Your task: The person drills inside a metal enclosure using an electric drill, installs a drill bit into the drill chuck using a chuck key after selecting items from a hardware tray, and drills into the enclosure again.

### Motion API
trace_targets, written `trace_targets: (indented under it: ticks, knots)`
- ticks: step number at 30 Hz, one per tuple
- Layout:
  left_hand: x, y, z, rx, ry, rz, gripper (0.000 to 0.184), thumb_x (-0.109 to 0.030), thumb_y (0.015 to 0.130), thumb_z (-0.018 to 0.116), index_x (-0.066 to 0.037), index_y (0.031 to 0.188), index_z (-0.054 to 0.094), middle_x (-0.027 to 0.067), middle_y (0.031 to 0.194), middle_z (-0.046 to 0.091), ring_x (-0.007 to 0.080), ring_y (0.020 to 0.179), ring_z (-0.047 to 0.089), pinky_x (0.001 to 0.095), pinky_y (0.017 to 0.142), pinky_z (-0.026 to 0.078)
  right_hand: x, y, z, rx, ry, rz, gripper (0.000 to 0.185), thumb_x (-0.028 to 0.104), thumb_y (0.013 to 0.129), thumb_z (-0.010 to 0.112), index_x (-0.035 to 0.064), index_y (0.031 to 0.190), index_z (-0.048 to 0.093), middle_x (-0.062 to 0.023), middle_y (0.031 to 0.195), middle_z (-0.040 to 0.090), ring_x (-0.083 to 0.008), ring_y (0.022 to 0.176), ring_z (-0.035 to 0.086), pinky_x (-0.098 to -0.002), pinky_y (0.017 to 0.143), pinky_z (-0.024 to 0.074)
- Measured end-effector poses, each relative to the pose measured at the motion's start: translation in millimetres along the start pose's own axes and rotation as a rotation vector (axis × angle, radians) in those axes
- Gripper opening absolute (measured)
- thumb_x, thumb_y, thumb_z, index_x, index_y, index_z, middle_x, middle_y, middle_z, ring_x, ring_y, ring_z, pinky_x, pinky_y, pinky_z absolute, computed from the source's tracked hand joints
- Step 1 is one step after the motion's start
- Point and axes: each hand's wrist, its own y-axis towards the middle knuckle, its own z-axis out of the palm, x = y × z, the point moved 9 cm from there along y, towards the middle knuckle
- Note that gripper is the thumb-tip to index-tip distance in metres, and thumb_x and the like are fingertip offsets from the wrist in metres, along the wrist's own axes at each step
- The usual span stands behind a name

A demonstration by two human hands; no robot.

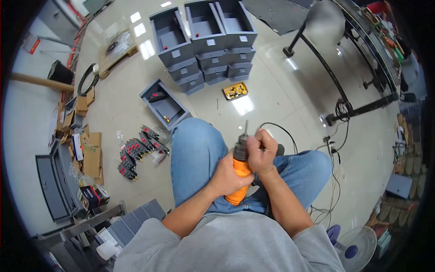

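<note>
An orange power drill stands upright in my lap, its black chuck uppermost with a thin bit pointing away from me. My left hand is wrapped around the orange body just below the chuck. Beside the chuck, my right hand is closed, fingers curled at its right side; what lies inside that grip is hidden. A black cable curves over the floor past my right hand.
Grey metal boxes are stacked ahead; a single grey box lies nearer. A small tray of yellow parts sits on the floor. Black-and-red parts are piled left of my knee. A black metal frame stands right, a fan behind right.
</note>
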Motion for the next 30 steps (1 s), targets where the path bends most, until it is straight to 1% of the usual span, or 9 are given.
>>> trace_targets:
  ticks: [1,3,5,6,10,13,17,20,30]
  knots:
    - [-2.2,0.4,-0.1,-0.019,-0.024,0.027,0.052,-0.011,0.068,0.081,-0.002,0.11,0.053,0.0156,0.096,0.067,0.0289,0.089,0.068,0.0387,0.082,0.054,5.6,-0.2,0.8,0.016,0.038,-0.034,0.035,0.012,0.081,0.075,0.0048,0.066,0.044,-0.0012,0.058,0.035,-0.0122,0.05,0.032,-0.0288,0.048,0.0285]
    - [-0.3,0.8,2.7,0.017,-0.016,0.002,0.052,-0.011,0.068,0.082,-0.001,0.11,0.053,0.0157,0.097,0.067,0.0288,0.089,0.069,0.0385,0.081,0.055,15.0,-0.6,-1.6,-0.034,0.014,-0.102,0.039,0.013,0.088,0.071,0.0043,0.064,0.042,-0.0007,0.057,0.036,-0.0091,0.052,0.03,-0.0286,0.05,0.0285]
    - [3.4,1.0,9.2,0.041,0.004,-0.005,0.052,-0.011,0.068,0.081,-0.001,0.11,0.053,0.0162,0.096,0.068,0.0295,0.088,0.069,0.0387,0.08,0.055,-8.5,-5.4,-7.6,-0.147,0.075,0.187,0.043,0.018,0.094,0.065,0.0042,0.062,0.039,0.0008,0.056,0.036,-0.0078,0.054,0.029,-0.0291,0.049,0.0272]
    - [5.4,-0.1,13.7,0.072,0.041,-0.046,0.05,-0.008,0.069,0.082,-0.001,0.11,0.054,0.0089,0.096,0.066,0.0168,0.088,0.065,0.0336,0.081,0.053,-20.5,-8.8,-10.7,-0.204,0.109,0.326,0.046,0.02,0.098,0.062,0.0042,0.061,0.038,0.0015,0.056,0.035,-0.0071,0.055,0.028,-0.0294,0.049,0.0266]
    - [9.9,0.5,14.6,0.02,0.126,-0.083,0.047,-0.008,0.069,0.081,-0.001,0.107,0.054,0.0094,0.091,0.067,0.0179,0.081,0.065,0.0334,0.077,0.053,-63.5,-16.1,-10.5,-0.276,0.156,0.497,0.055,0.031,0.104,0.052,0.0048,0.058,0.036,0.0048,0.055,0.031,-0.0062,0.055,0.028,-0.0308,0.049,0.0226]
    - [5.6,2.9,17.7,0.023,0.093,-0.042,0.045,-0.008,0.069,0.08,-0.001,0.105,0.054,0.0087,0.089,0.067,0.0183,0.079,0.065,0.0338,0.075,0.053,-72.5,-17.6,-6.8,-0.247,0.212,0.569,0.053,0.03,0.103,0.051,0.007,0.056,0.042,0.0027,0.056,0.038,-0.0082,0.054,0.032,-0.0294,0.052,0.0268]
    - [2.1,0.5,18.9,0.071,0.108,-0.071,0.045,-0.007,0.069,0.08,-0.001,0.105,0.055,0.0087,0.089,0.067,0.0179,0.08,0.065,0.0334,0.076,0.053,-73.7,-18.8,-6.9,-0.205,0.262,0.594,0.05,0.027,0.1,0.054,0.0057,0.056,0.044,0.0023,0.055,0.04,-0.0083,0.054,0.033,-0.029,0.052,0.028]
    - [0.6,1.0,20.1,0.093,0.096,-0.057,0.044,-0.007,0.069,0.08,-0.002,0.106,0.056,0.0078,0.09,0.067,0.0169,0.08,0.065,0.033,0.076,0.053,-73.0,-18.9,-6.2,-0.181,0.289,0.586,0.049,0.025,0.099,0.055,0.0066,0.055,0.043,0.0029,0.055,0.04,-0.0079,0.054,0.033,-0.0288,0.052,0.0272]
    - [5.0,0.0,25.6,0.185,0.047,-0.056,0.045,-0.006,0.068,0.081,-0.002,0.105,0.056,0.0068,0.091,0.067,0.0149,0.082,0.065,0.0321,0.078,0.054,-76.6,-21.6,1.0,-0.108,0.564,0.729,0.048,0.022,0.096,0.06,0.0115,0.053,0.04,0.0052,0.055,0.034,-0.0074,0.054,0.028,-0.0285,0.051,0.0229]
